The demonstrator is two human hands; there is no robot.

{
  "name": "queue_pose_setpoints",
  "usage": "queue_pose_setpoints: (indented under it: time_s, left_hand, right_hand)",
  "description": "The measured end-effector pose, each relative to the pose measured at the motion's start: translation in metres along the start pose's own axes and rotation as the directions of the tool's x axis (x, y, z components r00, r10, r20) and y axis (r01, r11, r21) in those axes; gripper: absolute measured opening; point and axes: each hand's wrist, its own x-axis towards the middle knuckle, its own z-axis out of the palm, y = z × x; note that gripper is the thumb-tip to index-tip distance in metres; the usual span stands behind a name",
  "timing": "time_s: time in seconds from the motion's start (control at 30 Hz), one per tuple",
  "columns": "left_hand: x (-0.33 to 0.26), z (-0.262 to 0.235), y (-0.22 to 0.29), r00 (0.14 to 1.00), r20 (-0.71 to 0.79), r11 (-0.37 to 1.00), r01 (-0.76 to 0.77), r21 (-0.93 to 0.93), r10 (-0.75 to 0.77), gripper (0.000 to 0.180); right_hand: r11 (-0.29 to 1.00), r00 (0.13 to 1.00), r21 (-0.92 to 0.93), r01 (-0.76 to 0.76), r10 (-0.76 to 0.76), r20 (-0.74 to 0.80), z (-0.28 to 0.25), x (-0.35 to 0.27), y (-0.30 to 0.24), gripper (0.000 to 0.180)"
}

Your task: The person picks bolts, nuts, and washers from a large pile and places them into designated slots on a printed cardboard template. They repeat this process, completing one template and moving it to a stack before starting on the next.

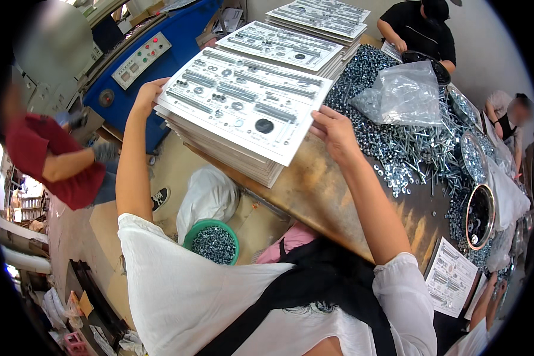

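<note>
A white hardware card (225,121), with rows of bolts, nuts and washers showing on its face, is between my two hands. My left hand (151,96) is closed on its left edge, fingers partly hidden by the card. On its right edge my right hand (334,129) pinches near the corner, thumb on top. The card lies over, or just above, a tall stack of similar cards (219,153) at the table's edge; whether it touches the stack, I cannot tell. Behind it stand more stacks of cards (285,44).
Loose bolts and nuts (406,151) are heaped on the wooden table (314,181), a clear plastic bag (406,95) on them. A green bucket of nuts (213,244) stands below. Co-workers sit at the right; a person in red (53,154) is at left by a blue machine (139,65).
</note>
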Motion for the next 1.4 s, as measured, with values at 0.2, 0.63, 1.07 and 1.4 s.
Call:
queue_pose_setpoints:
  time_s: [0.2, 0.63, 1.07, 1.4]
  left_hand:
    - [0.051, -0.045, -0.045, 0.996, 0.08, 0.995, 0.048, -0.083, -0.041, 0.062]
    - [0.067, -0.035, -0.072, 0.998, -0.047, 0.999, 0.047, -0.002, -0.047, 0.056]
    - [-0.131, 0.083, 0.047, 0.592, -0.43, 0.718, -0.655, 0.236, 0.682, 0.035]
    - [-0.379, 0.514, 0.083, 0.06, 0.882, 0.829, -0.376, -0.414, 0.468, 0.039]
  right_hand:
    - [0.999, 0.999, -0.013, -0.038, 0.039, 0.035, 0.026, 0.016, 0.015, 0.031]
    - [0.999, 0.999, -0.001, -0.05, 0.05, 0.015, 0.02, 0.022, 0.025, 0.033]
    - [0.883, 0.853, -0.461, 0.092, -0.308, -0.42, -0.288, -0.193, -0.051, 0.027]
    - [0.286, 0.117, -0.596, -0.75, -0.83, -0.546, -0.628, -0.522, -0.092, 0.032]
